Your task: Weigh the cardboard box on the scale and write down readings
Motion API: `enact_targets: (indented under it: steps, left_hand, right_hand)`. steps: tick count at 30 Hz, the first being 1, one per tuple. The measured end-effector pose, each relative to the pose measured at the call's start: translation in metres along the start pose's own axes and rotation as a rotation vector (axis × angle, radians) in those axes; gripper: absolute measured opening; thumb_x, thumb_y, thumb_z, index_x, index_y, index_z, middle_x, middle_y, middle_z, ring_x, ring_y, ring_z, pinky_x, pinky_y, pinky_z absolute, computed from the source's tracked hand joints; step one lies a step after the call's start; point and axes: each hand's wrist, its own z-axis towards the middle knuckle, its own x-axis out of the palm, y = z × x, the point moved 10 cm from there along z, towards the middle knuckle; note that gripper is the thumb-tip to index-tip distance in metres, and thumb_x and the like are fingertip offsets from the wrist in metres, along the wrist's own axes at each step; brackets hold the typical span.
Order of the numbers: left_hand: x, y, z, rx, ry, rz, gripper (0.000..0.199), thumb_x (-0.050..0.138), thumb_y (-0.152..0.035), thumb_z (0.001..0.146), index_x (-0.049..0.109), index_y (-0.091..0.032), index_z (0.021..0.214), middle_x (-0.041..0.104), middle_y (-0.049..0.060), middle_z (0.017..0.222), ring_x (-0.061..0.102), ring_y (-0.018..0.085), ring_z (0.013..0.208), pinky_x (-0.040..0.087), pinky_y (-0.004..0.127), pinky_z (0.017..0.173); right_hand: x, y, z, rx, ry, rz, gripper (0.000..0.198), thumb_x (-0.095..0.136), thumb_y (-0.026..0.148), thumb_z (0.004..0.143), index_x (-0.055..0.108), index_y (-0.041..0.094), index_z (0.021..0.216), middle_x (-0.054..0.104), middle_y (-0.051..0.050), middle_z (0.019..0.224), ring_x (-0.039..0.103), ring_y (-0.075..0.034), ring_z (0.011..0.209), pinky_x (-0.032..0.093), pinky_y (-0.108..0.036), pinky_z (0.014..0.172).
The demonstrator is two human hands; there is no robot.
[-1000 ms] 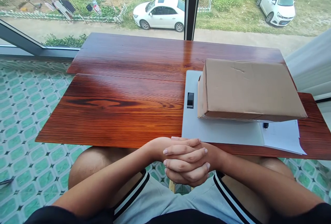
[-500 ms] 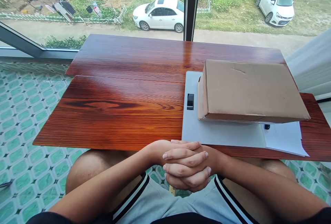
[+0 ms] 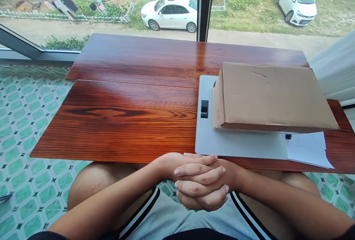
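My left hand (image 3: 172, 164) and my right hand (image 3: 227, 172) are clasped together over my lap, just in front of the table's near edge. Their fingers are interlaced and folded, and no object shows in them; the space between the palms is hidden. Beyond the hands, a flat silver-grey panel (image 3: 203, 136) lies on the table, with a small black rectangle (image 3: 204, 109) near its left side. A closed brown cardboard box (image 3: 274, 97) rests on top of it and covers much of it. White paper sheets (image 3: 307, 151) stick out at the panel's right.
The glossy red-brown wooden table (image 3: 124, 121) spans the view, with a seam across its boards. A small black object (image 3: 288, 136) peeks out under the box's front edge. Behind stands a window frame (image 3: 205, 7); a white curtain (image 3: 335, 66) hangs at the right.
The hands stay clasped in the same pose. The view has shifted very slightly, so the table and box appear a little larger; nothing on the table has moved.
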Motion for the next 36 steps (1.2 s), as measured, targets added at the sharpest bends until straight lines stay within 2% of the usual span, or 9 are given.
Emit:
enact_targets:
  steps: [3, 7, 12, 18, 23, 27, 29, 32, 36]
  left_hand:
    - [-0.014, -0.011, -0.006, 0.211, -0.555, 0.131, 0.032, 0.054, -0.051, 0.098, 0.072, -0.024, 0.097, 0.060, 0.002, 0.085, 0.071, 0.019, 0.072, 0.059, 0.023, 0.044]
    - [0.006, -0.002, -0.041, 0.167, -1.315, 0.178, 0.057, 0.038, -0.060, 0.103, 0.063, -0.024, 0.067, 0.052, -0.001, 0.070, 0.070, 0.017, 0.069, 0.062, 0.029, 0.051]
    - [0.026, -0.010, -0.048, -0.069, -1.510, 0.303, 0.047, 0.056, -0.053, 0.097, 0.056, -0.020, 0.064, 0.057, -0.003, 0.073, 0.073, 0.017, 0.082, 0.062, 0.029, 0.057]
    - [0.007, -0.003, -0.047, -0.204, -1.137, 0.084, 0.043, 0.054, -0.058, 0.097, 0.072, -0.022, 0.081, 0.063, -0.001, 0.089, 0.072, 0.015, 0.074, 0.058, 0.024, 0.049]
    - [0.011, 0.001, -0.025, -0.067, -0.196, -0.096, 0.041, 0.065, -0.057, 0.092, 0.077, -0.027, 0.117, 0.072, 0.004, 0.104, 0.074, 0.017, 0.073, 0.052, 0.014, 0.044]
    - [-0.008, 0.025, -0.029, -0.092, -0.077, -0.100, 0.043, 0.063, -0.055, 0.097, 0.069, -0.034, 0.134, 0.072, 0.003, 0.112, 0.075, 0.018, 0.082, 0.054, 0.014, 0.051]
    - [0.000, 0.015, -0.026, 0.082, 0.113, -0.162, 0.061, 0.070, -0.059, 0.090, 0.060, -0.035, 0.145, 0.073, 0.006, 0.114, 0.076, 0.022, 0.085, 0.056, 0.016, 0.049]
    - [0.011, 0.018, -0.027, -0.030, 0.368, -0.174, 0.083, 0.076, -0.037, 0.090, 0.036, -0.031, 0.162, 0.060, 0.018, 0.143, 0.077, 0.026, 0.091, 0.062, 0.020, 0.055]
    - [0.000, 0.010, -0.025, -0.282, 0.257, -0.132, 0.065, 0.076, -0.038, 0.091, 0.052, -0.042, 0.151, 0.065, 0.009, 0.137, 0.076, 0.023, 0.091, 0.058, 0.016, 0.056]
  right_hand:
    - [-0.001, -0.002, -0.001, 0.015, -0.018, -0.001, 0.034, 0.082, 0.049, 0.079, 0.078, 0.032, 0.109, 0.076, -0.014, 0.101, 0.074, -0.039, 0.104, 0.065, -0.050, 0.088]
    - [-0.002, -0.002, -0.002, 0.002, -0.040, 0.016, 0.036, 0.078, 0.054, 0.081, 0.079, 0.031, 0.108, 0.076, -0.015, 0.101, 0.073, -0.039, 0.103, 0.064, -0.052, 0.089]
    - [0.000, -0.002, -0.001, 0.013, -0.030, 0.007, 0.030, 0.085, 0.044, 0.077, 0.080, 0.030, 0.104, 0.076, -0.015, 0.099, 0.074, -0.039, 0.102, 0.065, -0.049, 0.088]
    - [-0.001, 0.000, -0.001, -0.019, -0.022, 0.015, 0.040, 0.084, 0.053, 0.076, 0.080, 0.025, 0.103, 0.075, -0.018, 0.100, 0.074, -0.041, 0.101, 0.064, -0.050, 0.089]
    - [-0.002, -0.002, -0.003, -0.052, -0.041, 0.038, 0.043, 0.080, 0.058, 0.078, 0.081, 0.025, 0.105, 0.076, -0.017, 0.101, 0.073, -0.039, 0.103, 0.063, -0.051, 0.089]
    - [-0.001, -0.003, -0.005, -0.076, -0.042, 0.050, 0.045, 0.073, 0.061, 0.083, 0.082, 0.024, 0.107, 0.077, -0.016, 0.102, 0.073, -0.037, 0.104, 0.063, -0.051, 0.088]
    - [-0.002, -0.003, -0.005, -0.079, -0.046, 0.034, 0.045, 0.073, 0.061, 0.084, 0.082, 0.024, 0.107, 0.077, -0.016, 0.102, 0.073, -0.037, 0.104, 0.063, -0.051, 0.088]
    - [-0.002, -0.003, -0.004, -0.070, -0.036, 0.034, 0.045, 0.075, 0.060, 0.083, 0.083, 0.022, 0.105, 0.077, -0.018, 0.102, 0.073, -0.037, 0.104, 0.063, -0.050, 0.089]
    - [-0.003, -0.004, -0.003, -0.051, -0.046, 0.064, 0.044, 0.075, 0.059, 0.083, 0.083, 0.024, 0.107, 0.077, -0.017, 0.102, 0.074, -0.037, 0.102, 0.062, -0.052, 0.089]
